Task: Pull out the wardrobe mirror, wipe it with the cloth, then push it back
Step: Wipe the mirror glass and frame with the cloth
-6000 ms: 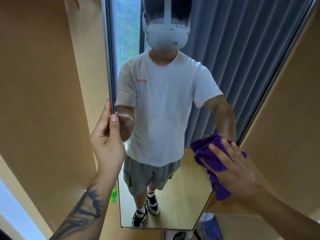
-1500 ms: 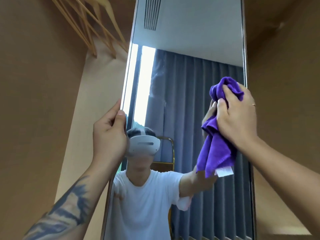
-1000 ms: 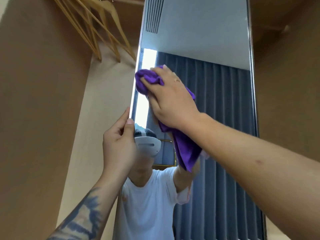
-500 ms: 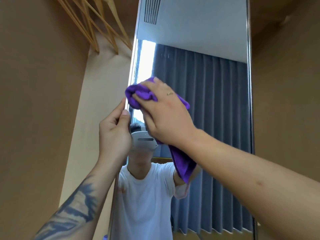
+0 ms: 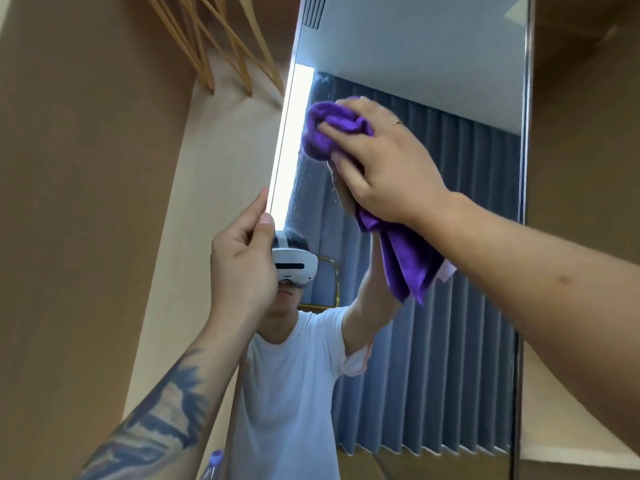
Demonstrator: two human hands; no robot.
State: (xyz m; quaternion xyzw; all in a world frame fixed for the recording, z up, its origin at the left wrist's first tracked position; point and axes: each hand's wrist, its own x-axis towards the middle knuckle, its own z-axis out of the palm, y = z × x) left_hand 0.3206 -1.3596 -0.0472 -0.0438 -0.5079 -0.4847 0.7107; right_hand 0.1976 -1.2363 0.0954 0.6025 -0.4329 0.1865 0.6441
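So the mirror (image 5: 433,81) is standing out between the tan wardrobe panels (image 5: 86,202). We've got our right hand (image 5: 384,164) bunched around the purple cloth (image 5: 329,133), pressing it on the glass up near the left edge, tail hanging down. Left hand (image 5: 242,268) is pinching that left edge lower down. Wooden hangers (image 5: 214,39) sit up top left.

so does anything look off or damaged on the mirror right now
No cracks or chips show. The mirror has faint streaks and specks near its upper left, just above and below the purple cloth that the right hand presses there. The left hand grips the mirror's left edge.
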